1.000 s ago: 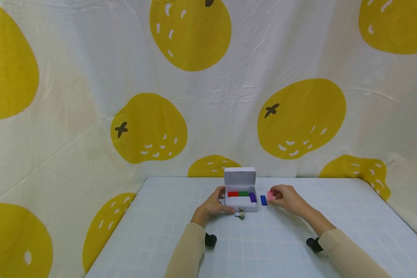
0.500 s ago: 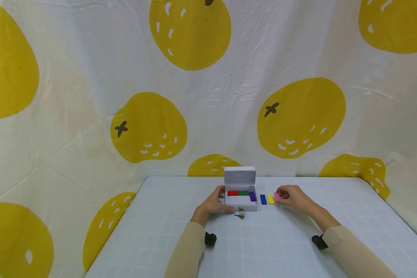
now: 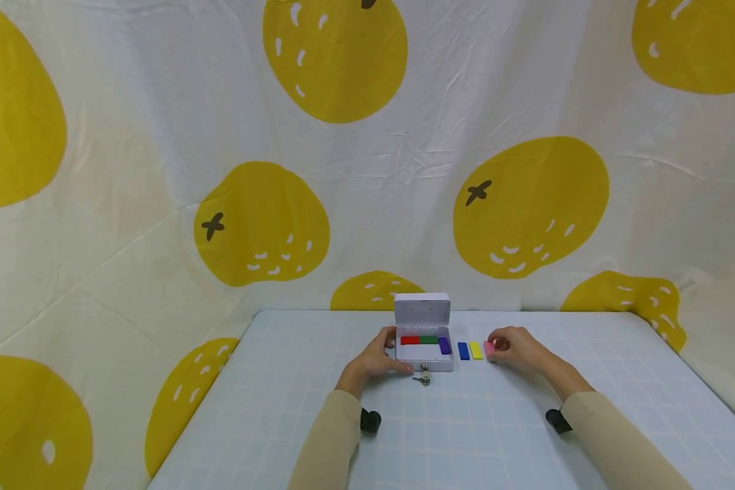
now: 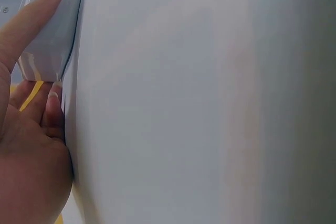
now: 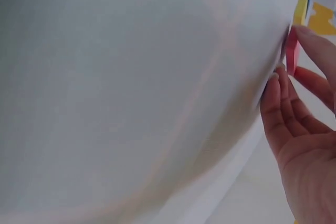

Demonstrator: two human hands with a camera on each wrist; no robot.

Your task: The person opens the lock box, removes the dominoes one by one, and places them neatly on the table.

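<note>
My left hand (image 3: 373, 357) grips the left side of a small white lockable box (image 3: 442, 366), its thumb along the front. In the left wrist view the thumb presses the box wall (image 4: 50, 30) while the other fingers curl at its side. The box's lid (image 3: 422, 313) stands raised. Inside lie a red block (image 3: 410, 340), a green block (image 3: 429, 339) and a purple block (image 3: 444, 346). Right of the box, my right hand (image 3: 517, 348) pinches a pink block (image 3: 488, 348), seen between thumb and finger in the right wrist view. Beside it sit a yellow block (image 3: 476, 350) and a blue block (image 3: 463, 351).
Small keys (image 3: 422, 380) hang at the lock on the box's front. The table (image 3: 453, 435) has a pale checked cover. Behind it hangs a white cloth (image 3: 373, 224) with large yellow fruit prints.
My right hand has shifted right with the pink block and lowered it beside the yellow block, which has come into view next to the blue one. The left hand stays on the box.
</note>
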